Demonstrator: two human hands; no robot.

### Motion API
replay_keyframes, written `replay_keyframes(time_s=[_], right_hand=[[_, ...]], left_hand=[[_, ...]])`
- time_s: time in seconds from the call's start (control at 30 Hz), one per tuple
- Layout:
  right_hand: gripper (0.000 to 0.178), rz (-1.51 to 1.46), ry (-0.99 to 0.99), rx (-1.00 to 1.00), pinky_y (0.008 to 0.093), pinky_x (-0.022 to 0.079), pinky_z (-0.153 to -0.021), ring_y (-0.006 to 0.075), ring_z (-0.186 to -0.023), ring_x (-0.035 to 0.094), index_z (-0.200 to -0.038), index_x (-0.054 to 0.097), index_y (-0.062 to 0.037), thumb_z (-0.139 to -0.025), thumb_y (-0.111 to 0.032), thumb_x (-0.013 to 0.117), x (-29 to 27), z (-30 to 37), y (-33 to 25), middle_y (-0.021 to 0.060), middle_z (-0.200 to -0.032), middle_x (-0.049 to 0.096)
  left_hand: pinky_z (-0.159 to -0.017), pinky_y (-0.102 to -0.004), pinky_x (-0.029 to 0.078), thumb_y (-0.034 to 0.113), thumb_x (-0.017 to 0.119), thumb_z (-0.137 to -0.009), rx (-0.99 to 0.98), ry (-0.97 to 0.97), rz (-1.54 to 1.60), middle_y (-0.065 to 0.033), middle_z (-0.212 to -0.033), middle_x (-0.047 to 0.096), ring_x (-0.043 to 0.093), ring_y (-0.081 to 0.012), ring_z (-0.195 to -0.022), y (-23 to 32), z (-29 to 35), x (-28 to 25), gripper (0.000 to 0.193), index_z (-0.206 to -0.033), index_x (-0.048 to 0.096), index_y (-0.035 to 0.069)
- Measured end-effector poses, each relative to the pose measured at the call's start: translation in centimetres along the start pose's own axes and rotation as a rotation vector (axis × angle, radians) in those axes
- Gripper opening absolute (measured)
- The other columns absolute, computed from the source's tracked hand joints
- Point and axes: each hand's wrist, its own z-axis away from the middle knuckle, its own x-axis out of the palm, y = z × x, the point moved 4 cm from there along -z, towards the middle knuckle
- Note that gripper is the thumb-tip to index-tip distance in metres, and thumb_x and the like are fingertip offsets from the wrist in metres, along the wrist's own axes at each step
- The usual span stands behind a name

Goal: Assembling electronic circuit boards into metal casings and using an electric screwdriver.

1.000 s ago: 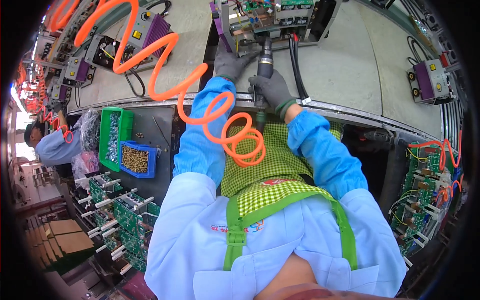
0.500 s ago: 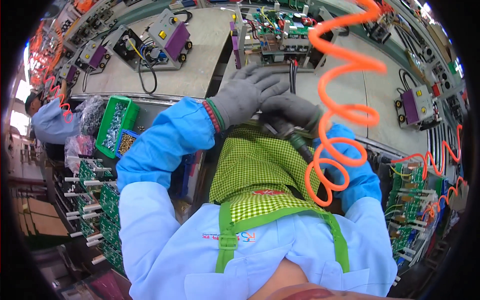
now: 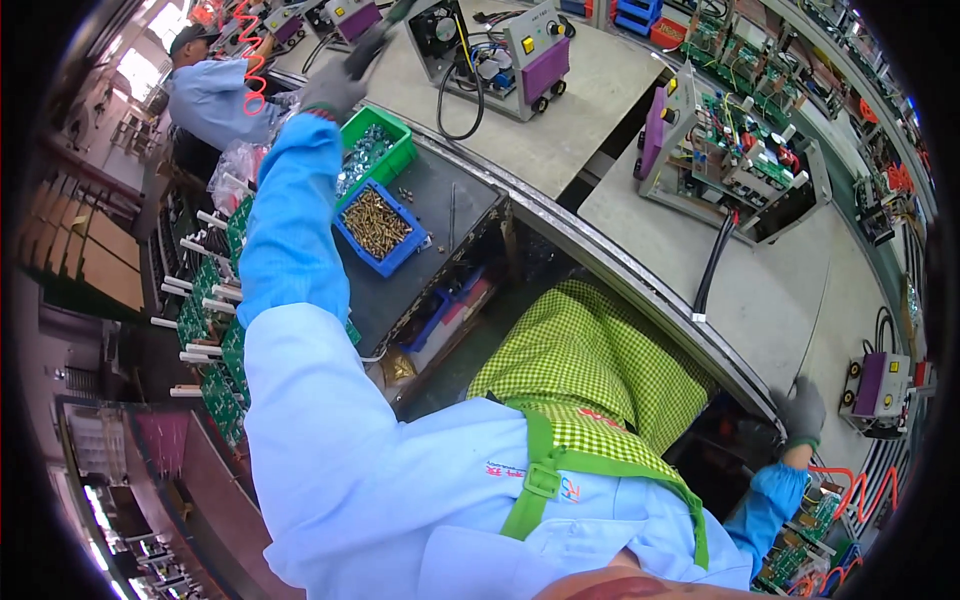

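Note:
My left hand [image 3: 337, 88], in a grey glove, reaches far out to the upper left, past the green bin [image 3: 400, 155] of silvery screws. Its fingers look dark and smeared; a dark, slim shape [image 3: 400, 12] lies just beyond them, and I cannot tell whether they hold it. My right hand [image 3: 801, 412], also gloved in grey, rests at the workbench's [image 3: 650, 300] front edge on the right, fingers stretched onto the top and no tool visible in it. A blue bin [image 3: 408, 248] of brass-coloured screws sits below the green one.
An opened machine with a green circuit board [image 3: 745, 150] stands on the bench, black cables hanging forward. Another open metal housing [image 3: 500, 60] with a purple panel stands farther left. Green circuit boards [image 3: 235, 350] stand at my left. A co-worker [image 3: 215, 100] is at the upper left.
My hands, together over the bench edge before, have moved far apart, left hand up-left and right hand to the right. The dark tool and orange coiled hose before me have left that spot; the view has turned.

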Motion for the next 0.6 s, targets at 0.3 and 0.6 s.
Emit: replay_keyframes(time_s=[0.3,0.6], right_hand=[[0.063,0.396,-0.628,0.262,0.0440,0.052,-0.095,0.0364,-0.114,0.064,-0.113,0.072,-0.0072,-0.069,-0.051,0.076,11.3,0.0,11.9,0.0214,-0.122,0.065],[0.052,0.505,-0.590,0.044,0.0423,0.055,-0.087,0.0347,-0.101,0.068,-0.095,0.076,-0.0079,-0.063,-0.048,0.078,9.3,-2.3,11.4,0.0196,-0.106,0.070]], left_hand=[[-0.100,-0.0413,0.050,0.031,0.081,-0.069,-0.366,-0.358,-0.288,-0.0222,-0.121,0.066,0.064,-0.0346,-0.114,-15.6,3.4,10.8,0.057,-0.116,0.067,0.002],[-0.094,-0.0435,0.052,0.031,0.079,-0.069,-0.216,-0.659,-0.445,-0.0221,-0.113,0.069,0.068,-0.0337,-0.106,-12.9,5.0,7.9,0.050,-0.107,0.072,0.000]])
